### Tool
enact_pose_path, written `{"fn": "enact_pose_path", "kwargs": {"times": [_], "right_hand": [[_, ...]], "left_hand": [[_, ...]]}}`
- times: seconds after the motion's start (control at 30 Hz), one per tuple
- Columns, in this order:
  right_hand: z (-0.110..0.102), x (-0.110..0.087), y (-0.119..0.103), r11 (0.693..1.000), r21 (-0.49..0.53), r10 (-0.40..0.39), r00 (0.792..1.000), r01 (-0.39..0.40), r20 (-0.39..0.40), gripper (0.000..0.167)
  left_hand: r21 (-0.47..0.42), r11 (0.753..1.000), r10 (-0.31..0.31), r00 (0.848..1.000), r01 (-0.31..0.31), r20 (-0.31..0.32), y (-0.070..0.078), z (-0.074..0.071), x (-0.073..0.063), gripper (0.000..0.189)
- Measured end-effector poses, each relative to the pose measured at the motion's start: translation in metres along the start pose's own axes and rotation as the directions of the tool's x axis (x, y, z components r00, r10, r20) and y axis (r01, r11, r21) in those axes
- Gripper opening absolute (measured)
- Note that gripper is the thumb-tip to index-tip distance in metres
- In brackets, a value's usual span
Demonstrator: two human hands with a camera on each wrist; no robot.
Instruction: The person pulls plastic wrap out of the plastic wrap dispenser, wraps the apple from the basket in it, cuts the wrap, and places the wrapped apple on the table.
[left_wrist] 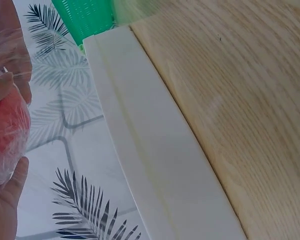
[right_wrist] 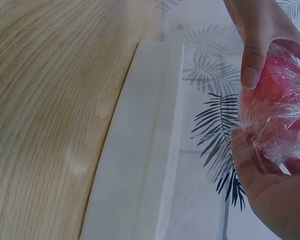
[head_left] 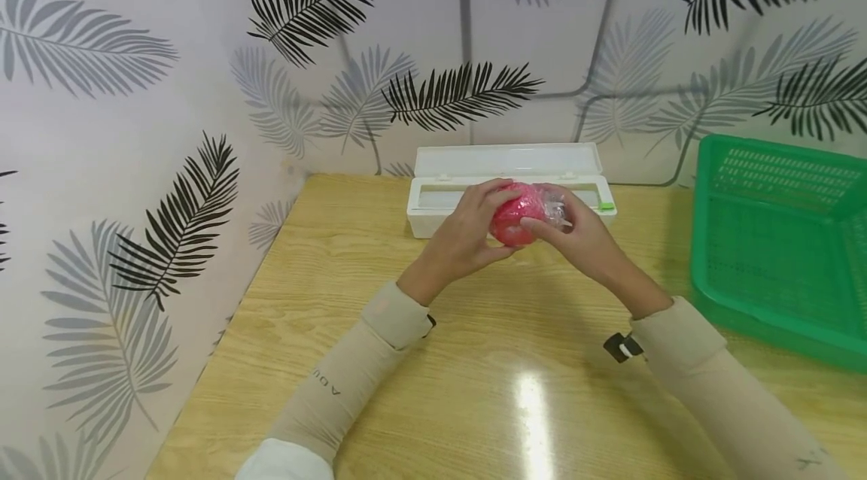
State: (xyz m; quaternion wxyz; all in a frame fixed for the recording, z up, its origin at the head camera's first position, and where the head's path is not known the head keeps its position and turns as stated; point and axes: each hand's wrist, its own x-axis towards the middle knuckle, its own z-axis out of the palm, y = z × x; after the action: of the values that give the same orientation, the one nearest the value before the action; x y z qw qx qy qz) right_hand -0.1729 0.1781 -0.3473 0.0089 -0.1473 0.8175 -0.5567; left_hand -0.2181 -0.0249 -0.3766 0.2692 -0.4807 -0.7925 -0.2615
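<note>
A round red object (head_left: pixel 516 215) wrapped in clear cling film (right_wrist: pixel 285 117) is held up between both hands, in front of the white box. My left hand (head_left: pixel 467 230) grips its left side, thumb below and fingers over the top. On the other side my right hand (head_left: pixel 584 238) holds it, thumb across the front, with film bunched near the palm. Wrinkled, loose film trails from the object in the right wrist view. Behind the hands stands a long white cling film dispenser (head_left: pixel 425 226), its lid (head_left: pixel 508 158) raised and a green slider (head_left: pixel 606 206) at its right end.
A green plastic basket (head_left: pixel 704 292) stands on the right of the wooden table (head_left: pixel 474 390). The wall (head_left: pixel 203 28) behind has a leaf pattern and rises right behind the dispenser.
</note>
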Motion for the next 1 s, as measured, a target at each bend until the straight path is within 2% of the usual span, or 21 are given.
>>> {"fn": "enact_pose_path", "kwargs": {"times": [0.07, 0.17, 0.37, 0.5, 0.57, 0.67, 0.8, 1.0], "right_hand": [[0.000, -0.003, -0.007, 1.000, -0.010, -0.025, 1.000, 0.025, 0.008, 0.062], [-0.001, -0.008, -0.016, 0.992, -0.065, -0.112, 0.994, 0.111, -0.016, 0.063], [-0.002, -0.015, -0.022, 0.950, -0.153, -0.286, 0.955, 0.272, -0.080, 0.065], [-0.003, -0.018, -0.020, 0.915, -0.201, -0.366, 0.929, 0.350, -0.047, 0.058], [-0.003, -0.019, -0.020, 0.904, -0.213, -0.383, 0.923, 0.371, -0.021, 0.057], [-0.002, -0.022, -0.021, 0.897, -0.214, -0.394, 0.919, 0.387, 0.010, 0.058], [-0.003, -0.022, -0.018, 0.885, -0.229, -0.407, 0.912, 0.406, 0.047, 0.060], [-0.007, -0.011, 0.011, 0.852, -0.261, -0.439, 0.891, 0.453, 0.112, 0.065]], "left_hand": [[-0.014, 1.000, -0.010, 1.000, 0.010, -0.004, 0.000, 0.000, 0.000, 0.079], [-0.030, 0.999, -0.031, 1.000, 0.031, -0.002, 0.000, 0.000, 0.000, 0.081], [-0.094, 0.994, -0.064, 0.998, 0.064, -0.002, -0.001, 0.000, -0.003, 0.086], [-0.126, 0.988, -0.095, 0.996, 0.094, 0.003, -0.001, -0.001, -0.003, 0.087], [-0.143, 0.983, -0.119, 0.993, 0.119, 0.012, 0.000, -0.001, -0.003, 0.087], [-0.191, 0.964, -0.180, 0.983, 0.184, 0.037, -0.001, 0.000, -0.004, 0.087], [-0.297, 0.926, -0.229, 0.972, 0.233, 0.050, -0.006, 0.003, -0.005, 0.085], [-0.408, 0.874, -0.258, 0.964, 0.264, 0.070, -0.010, 0.006, -0.007, 0.085]]}}
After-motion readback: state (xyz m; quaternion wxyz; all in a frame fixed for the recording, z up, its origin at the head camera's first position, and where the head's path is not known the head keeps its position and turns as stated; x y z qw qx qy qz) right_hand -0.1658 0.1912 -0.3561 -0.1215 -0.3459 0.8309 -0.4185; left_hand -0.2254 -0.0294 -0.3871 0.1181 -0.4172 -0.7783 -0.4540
